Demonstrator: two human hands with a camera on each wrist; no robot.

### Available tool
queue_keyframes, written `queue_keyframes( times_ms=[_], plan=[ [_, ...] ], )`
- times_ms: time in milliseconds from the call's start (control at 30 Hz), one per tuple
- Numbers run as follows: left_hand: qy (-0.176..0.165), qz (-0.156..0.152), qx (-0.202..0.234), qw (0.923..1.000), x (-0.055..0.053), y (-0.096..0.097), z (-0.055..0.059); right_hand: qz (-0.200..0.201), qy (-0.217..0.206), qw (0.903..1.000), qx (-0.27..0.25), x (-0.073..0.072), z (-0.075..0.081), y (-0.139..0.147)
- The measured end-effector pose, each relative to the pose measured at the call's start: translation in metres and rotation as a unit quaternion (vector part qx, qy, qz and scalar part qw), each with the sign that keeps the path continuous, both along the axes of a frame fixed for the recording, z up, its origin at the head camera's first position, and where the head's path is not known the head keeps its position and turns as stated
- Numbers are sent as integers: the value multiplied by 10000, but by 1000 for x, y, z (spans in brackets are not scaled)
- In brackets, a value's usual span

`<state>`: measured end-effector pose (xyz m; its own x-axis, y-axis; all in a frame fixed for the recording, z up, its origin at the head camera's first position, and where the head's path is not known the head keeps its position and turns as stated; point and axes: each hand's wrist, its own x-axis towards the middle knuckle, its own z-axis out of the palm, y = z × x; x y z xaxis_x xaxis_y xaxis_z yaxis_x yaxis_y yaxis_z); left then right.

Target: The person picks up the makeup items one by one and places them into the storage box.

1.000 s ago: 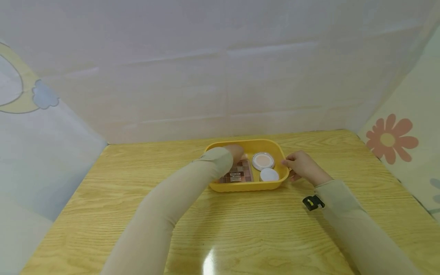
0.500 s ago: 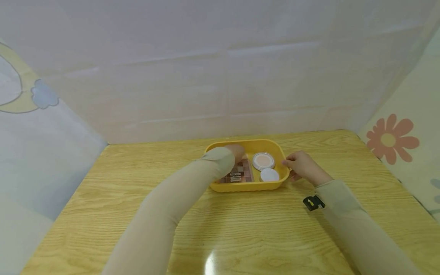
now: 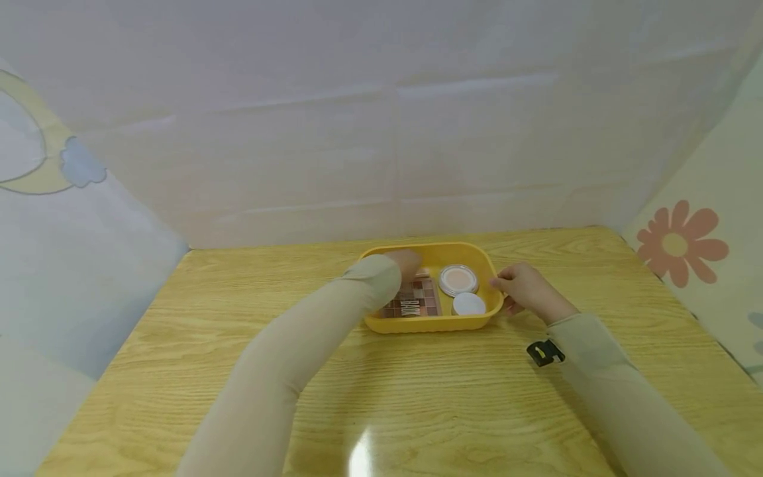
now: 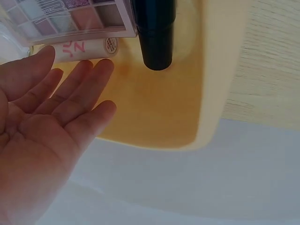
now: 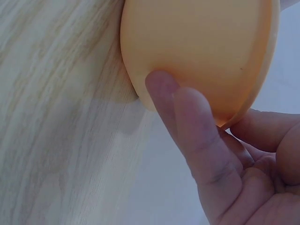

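Observation:
In the head view a yellow plastic tray (image 3: 429,324) sits on the table with makeup in it. My left hand (image 3: 406,262) reaches into its far left part, partly hidden by the sleeve. The left wrist view shows this hand with fingers extended, fingertips right at a pale tube with pink lettering (image 4: 86,50). The tube lies beside an eyeshadow palette (image 4: 75,21); a black cylindrical tube (image 4: 155,37) is close by. My right hand (image 3: 524,288) pinches the tray's right rim, thumb inside and fingers against the outer wall (image 5: 197,51).
A round compact (image 3: 457,280) and a white-lidded jar (image 3: 469,304) occupy the tray's right side. The tray stands near the back of the wood-grain table (image 3: 417,397), close to a pale wall covering (image 3: 381,165). A printed flower (image 3: 673,245) marks the right wall.
My left hand has shifted very slightly to the left inside the tray. The right hand keeps its hold on the rim, and the tray's contents look the same.

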<state>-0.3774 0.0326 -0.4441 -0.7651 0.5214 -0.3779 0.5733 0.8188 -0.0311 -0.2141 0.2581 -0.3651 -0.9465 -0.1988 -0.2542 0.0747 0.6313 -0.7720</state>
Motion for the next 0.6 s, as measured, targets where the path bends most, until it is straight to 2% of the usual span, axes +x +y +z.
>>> queue_keyframes(
  times_ms=[67,100,200,233,267,400,467,600],
  plan=[
    [-131,42,231,9996,16,-4,19,-20,-28,10000,-3,0,0,1],
    [-276,196,244,9991,28,-5,33,-21,-37,10000,-5,0,0,1],
    [-293,381,378,9981,57,-9,62,-6,-33,10000,0,0,-1,1],
    [-320,492,435,9973,63,-10,68,-8,-27,10000,1,0,-1,1],
    [-371,666,328,9965,77,-10,82,-8,-24,10000,-2,0,-1,1],
    [-292,784,461,9954,99,-16,103,0,-10,10000,-25,0,-1,1],
    [-283,803,609,9945,105,-19,108,-1,-13,10000,-38,0,-1,1],
    [-333,845,957,9913,108,-23,110,-14,-18,10000,-47,0,-2,0]
  ],
)
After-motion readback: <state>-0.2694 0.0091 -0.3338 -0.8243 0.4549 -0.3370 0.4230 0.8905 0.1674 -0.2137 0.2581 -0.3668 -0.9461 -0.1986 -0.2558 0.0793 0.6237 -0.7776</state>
